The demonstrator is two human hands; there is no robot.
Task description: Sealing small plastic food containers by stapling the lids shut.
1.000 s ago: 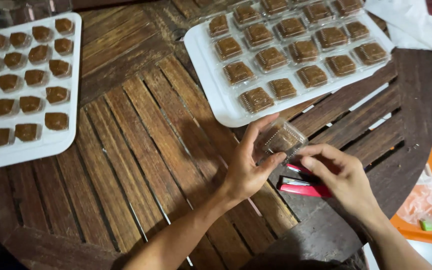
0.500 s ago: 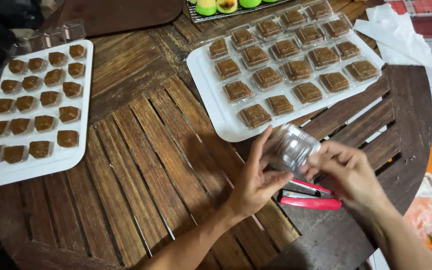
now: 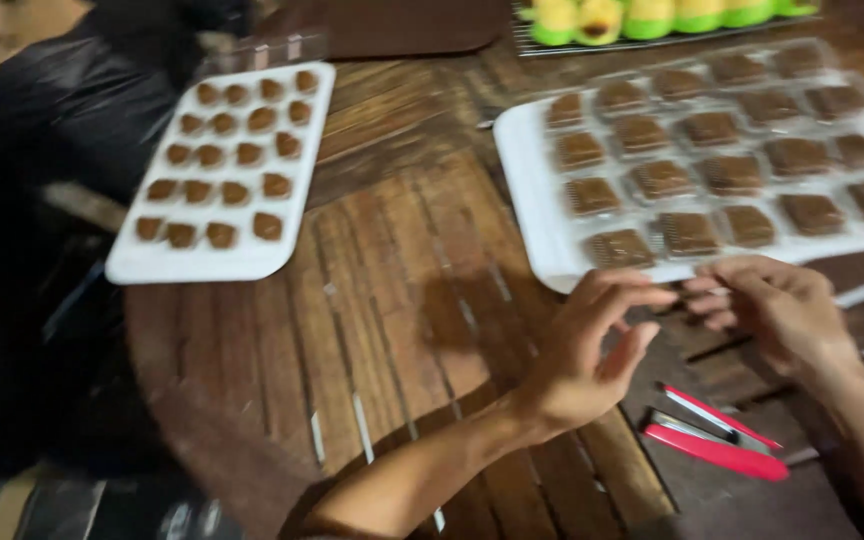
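Head view, the only one we have, looks down on a round slatted wooden surface (image 3: 392,300), and the picture is smeared by motion, so fine detail is lost. Our left hand (image 3: 592,350) hovers over the planks with its fingers (image 3: 617,290) curled and the thumb standing apart, half open, just beside the near edge of the right white tray (image 3: 537,215). Our right hand (image 3: 777,310) faces it, fingertips drawn together toward the left hand as if pinching something thin between the two; we cannot tell whether a clear wrapper or small transparent box sits there, because nothing readable shows in the blur. The two hands nearly touch at the fingertips, a pose that suits working a small item jointly. On that right tray lie rows of brown squares in clear packets (image 3: 712,175), set in a tidy grid, which keeps them countable and within reach. A red-handled tool (image 3: 717,440) lies flat on the surface just below the right hand, near enough to pick up. Well apart, at the far left, a second white tray (image 3: 217,260) carries rows of smaller bare brown pieces (image 3: 227,155). At the top edge a rack of yellow and green cakes (image 3: 642,18) stands beyond the right tray.
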